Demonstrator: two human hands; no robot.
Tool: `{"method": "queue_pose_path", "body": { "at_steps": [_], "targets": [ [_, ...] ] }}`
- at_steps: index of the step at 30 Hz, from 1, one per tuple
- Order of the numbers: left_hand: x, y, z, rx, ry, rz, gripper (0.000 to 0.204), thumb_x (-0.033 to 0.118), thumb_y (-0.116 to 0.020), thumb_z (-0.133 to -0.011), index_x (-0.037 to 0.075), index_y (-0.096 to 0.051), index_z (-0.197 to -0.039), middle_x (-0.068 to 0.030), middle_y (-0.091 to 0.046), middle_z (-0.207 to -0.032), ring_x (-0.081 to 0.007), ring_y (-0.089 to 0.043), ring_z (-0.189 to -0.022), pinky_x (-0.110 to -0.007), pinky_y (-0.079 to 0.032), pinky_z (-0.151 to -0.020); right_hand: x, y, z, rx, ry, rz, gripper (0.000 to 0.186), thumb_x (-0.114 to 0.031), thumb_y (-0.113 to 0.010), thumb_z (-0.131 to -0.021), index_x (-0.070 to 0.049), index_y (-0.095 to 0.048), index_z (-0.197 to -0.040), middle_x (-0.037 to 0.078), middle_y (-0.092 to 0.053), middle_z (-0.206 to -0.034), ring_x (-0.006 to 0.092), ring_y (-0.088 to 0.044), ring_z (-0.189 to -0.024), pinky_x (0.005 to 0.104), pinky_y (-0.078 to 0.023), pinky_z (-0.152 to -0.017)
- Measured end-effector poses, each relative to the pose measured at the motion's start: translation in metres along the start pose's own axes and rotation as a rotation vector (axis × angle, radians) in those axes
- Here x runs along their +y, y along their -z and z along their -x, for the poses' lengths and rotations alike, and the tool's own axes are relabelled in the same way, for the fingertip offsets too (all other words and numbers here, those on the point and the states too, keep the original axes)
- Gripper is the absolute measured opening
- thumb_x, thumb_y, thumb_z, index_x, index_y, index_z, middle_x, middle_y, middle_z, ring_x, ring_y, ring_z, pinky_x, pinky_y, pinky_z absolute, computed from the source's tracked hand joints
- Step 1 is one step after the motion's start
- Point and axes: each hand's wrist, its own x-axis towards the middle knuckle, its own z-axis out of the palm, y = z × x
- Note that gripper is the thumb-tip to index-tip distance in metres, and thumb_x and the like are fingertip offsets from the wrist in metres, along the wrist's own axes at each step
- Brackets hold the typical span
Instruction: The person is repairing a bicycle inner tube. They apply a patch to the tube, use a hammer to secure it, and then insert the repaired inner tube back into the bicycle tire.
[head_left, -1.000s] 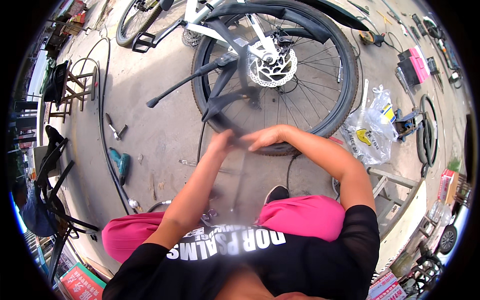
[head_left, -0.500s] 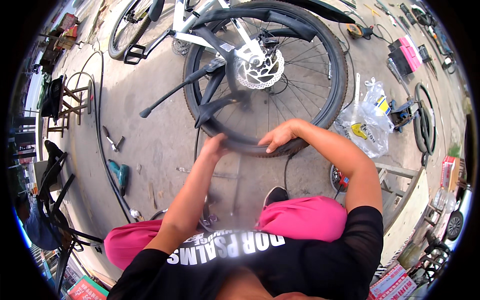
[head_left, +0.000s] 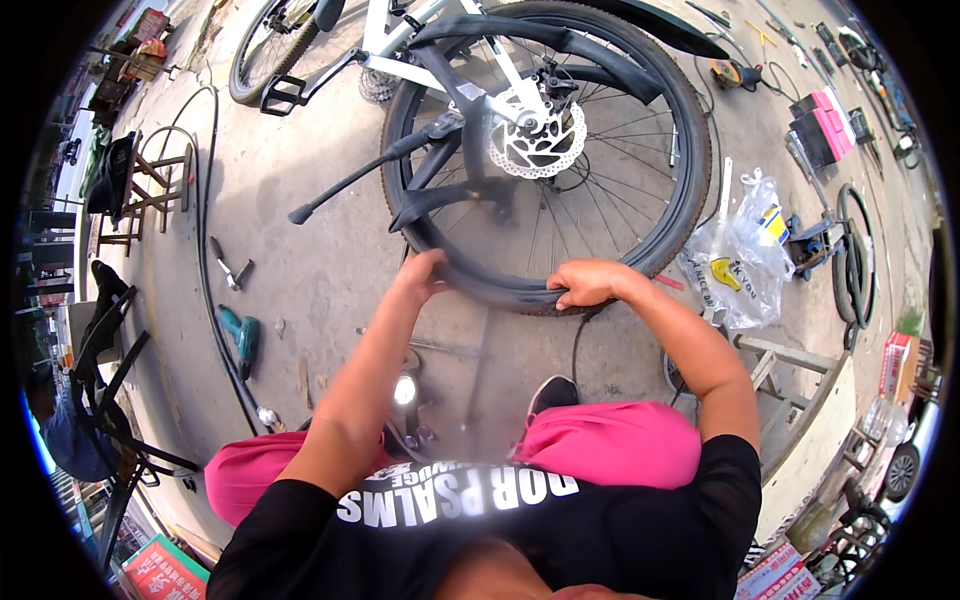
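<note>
A white bicycle lies over on the ground, its spoked wheel with the black tyre [head_left: 498, 293] toward me. My left hand [head_left: 424, 273] is closed round the tyre's near left edge. Farther right on the same edge, my right hand [head_left: 592, 284] grips the tyre with its fingers curled over the rim side. A limp black inner tube [head_left: 500, 32] loops over the wheel and round the white frame [head_left: 408, 62], part of it hanging near the hub. The white brake disc [head_left: 512, 160] faces up. A black kickstand [head_left: 352, 185] points left.
A teal power drill [head_left: 241, 340] and a hammer-like tool [head_left: 232, 268] lie left, beside a long black hose [head_left: 203, 270]. At right are a clear plastic bag [head_left: 740, 275], a pink and black toolbox [head_left: 822, 128] and a wooden stool [head_left: 785, 365]. A folding stool [head_left: 150, 180] stands far left.
My right hand's fingers have curled more tightly over the tyre edge. The whole view has shifted a little, so the wheel sits slightly farther right.
</note>
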Motion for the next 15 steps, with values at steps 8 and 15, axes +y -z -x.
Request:
{"method": "queue_pose_path", "body": {
  "at_steps": [8, 15],
  "targets": [
    [0.02, 0.012, -0.018, 0.12, -0.197, -0.168, 0.088, 0.029, -0.078, -0.077, 0.011, -0.022, -0.142, -0.0166, -0.044, -0.136, -0.036, -0.051, -0.118, -0.062, -0.048, -0.088, -0.029, -0.027, -0.029, 0.291, -0.037, 0.014, 0.021, -0.017, -0.067, -0.08, -0.001, -0.063, -0.092, 0.022, -0.063, -0.081, 0.04, -0.061, -0.08, 0.0458, -0.045, -0.069],
    [0.012, 0.022, -0.021, 0.771, -0.718, -0.742, 0.054, 0.026, -0.079, -0.073, 0.0, -0.05, -0.111, -0.0201, -0.054, -0.11, -0.0332, -0.055, -0.101, -0.044, -0.046, -0.084, -0.02, 0.005, -0.005, -0.02, -0.069, -0.022, 0.034, -0.018, -0.069, -0.077, -0.001, -0.065, -0.107, 0.019, -0.067, -0.095, 0.0352, -0.064, -0.093, 0.0421, -0.049, -0.079]
  ]
}}
